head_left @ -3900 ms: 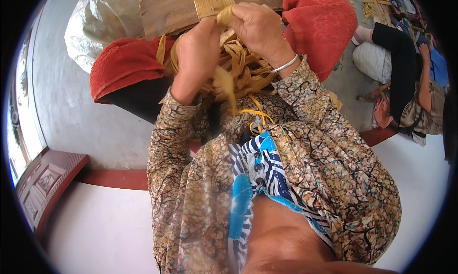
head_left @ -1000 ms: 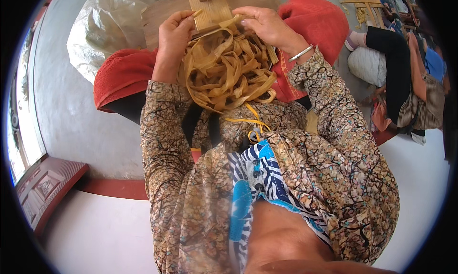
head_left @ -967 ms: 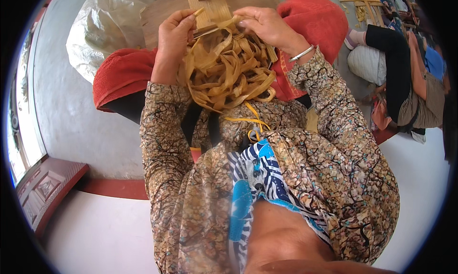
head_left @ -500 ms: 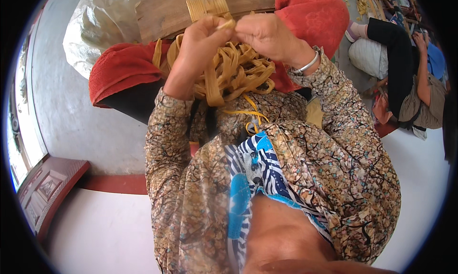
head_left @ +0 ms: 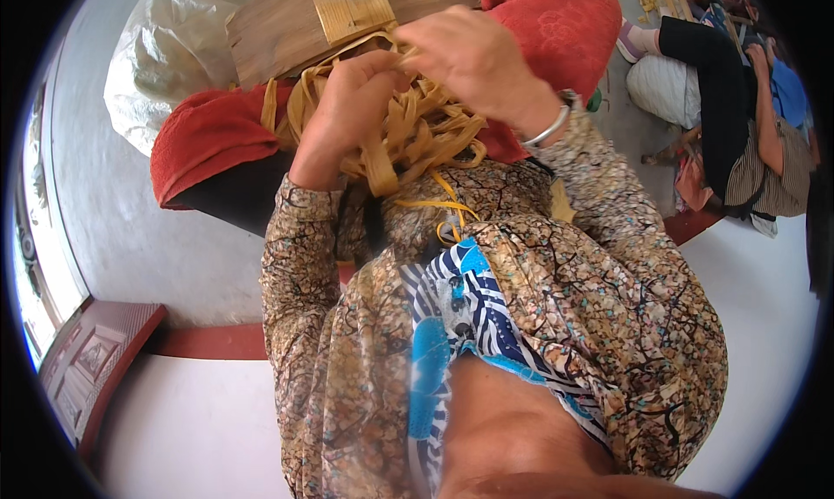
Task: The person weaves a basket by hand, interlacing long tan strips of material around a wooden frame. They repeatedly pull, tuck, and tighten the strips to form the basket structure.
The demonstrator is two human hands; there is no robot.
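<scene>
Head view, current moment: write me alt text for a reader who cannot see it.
A person's left hand and right hand are close together over a tangle of tan strips; their exact grip is unclear. A wooden board is beyond, with red cloths on either side and a white sack at upper left. Another person is partly visible at right.
</scene>
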